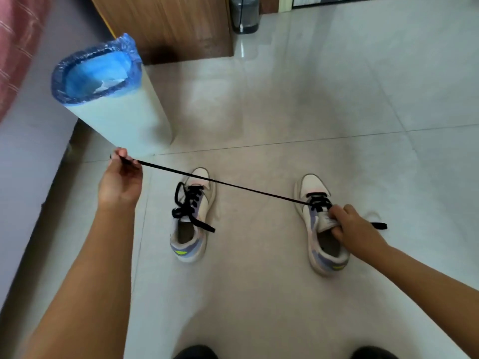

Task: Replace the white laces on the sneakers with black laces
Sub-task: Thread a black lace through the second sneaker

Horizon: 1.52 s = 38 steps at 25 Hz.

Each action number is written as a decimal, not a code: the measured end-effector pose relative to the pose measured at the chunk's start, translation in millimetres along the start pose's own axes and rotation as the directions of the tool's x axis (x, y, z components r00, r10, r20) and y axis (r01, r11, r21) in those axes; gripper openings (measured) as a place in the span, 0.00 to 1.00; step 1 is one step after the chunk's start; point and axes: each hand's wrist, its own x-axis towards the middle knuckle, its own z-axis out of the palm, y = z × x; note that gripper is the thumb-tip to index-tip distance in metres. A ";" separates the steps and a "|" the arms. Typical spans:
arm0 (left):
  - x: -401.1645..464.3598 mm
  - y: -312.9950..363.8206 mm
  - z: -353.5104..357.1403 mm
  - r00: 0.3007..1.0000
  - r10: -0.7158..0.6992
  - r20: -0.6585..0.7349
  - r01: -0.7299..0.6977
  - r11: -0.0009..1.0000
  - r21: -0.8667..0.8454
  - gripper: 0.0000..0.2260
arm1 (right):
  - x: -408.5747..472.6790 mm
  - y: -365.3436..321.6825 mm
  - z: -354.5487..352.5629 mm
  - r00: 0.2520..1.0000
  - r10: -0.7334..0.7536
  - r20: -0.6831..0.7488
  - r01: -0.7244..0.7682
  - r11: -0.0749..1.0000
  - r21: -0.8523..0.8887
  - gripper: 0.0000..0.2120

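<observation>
Nearest the camera, two dark rounded shapes peek in at the bottom edge, at six o'clock; I cannot tell what they are. Above them both forearms reach out over the pale tiled floor.

The left hand, out at nine o'clock, has its fingers pinched round the end of a black lace and holds it taut, so it runs in a straight line over the toe of the left sneaker to the eyelets of the right sneaker. The right hand, at three o'clock, grips that shoe's tongue, fingers curled over it, steadying it on the floor.

By my reckoning the job is well past halfway. The left sneaker, just left of centre, looks fully threaded in black, its ends lying loose and untied. The right one shows black crossings over the lower eyelets only; the upper rows near the tongue seem unthreaded. The lace's other end trails on the floor just beyond the right hand. No white laces are on either shoe.

A white bin with a blue liner stands at eleven o'clock, well apart from the shoes.
</observation>
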 end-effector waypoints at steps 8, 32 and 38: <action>-108.9 -159.7 75.7 0.880 -0.473 0.051 0.352 0.719 0.599 0.07 | -5.2 0.2 4.1 0.966 -0.208 -0.152 0.170 0.958 -0.231 0.19; -121.1 -249.3 92.5 0.791 -0.581 0.189 0.132 0.465 0.875 0.07 | -3.0 -4.4 4.9 0.993 -0.107 -0.040 0.113 0.979 0.170 0.16; -116.3 -251.0 92.7 0.764 -0.580 0.283 -0.054 0.380 0.924 0.09 | 3.9 -10.9 8.6 0.998 -0.029 -0.055 0.037 0.988 0.149 0.11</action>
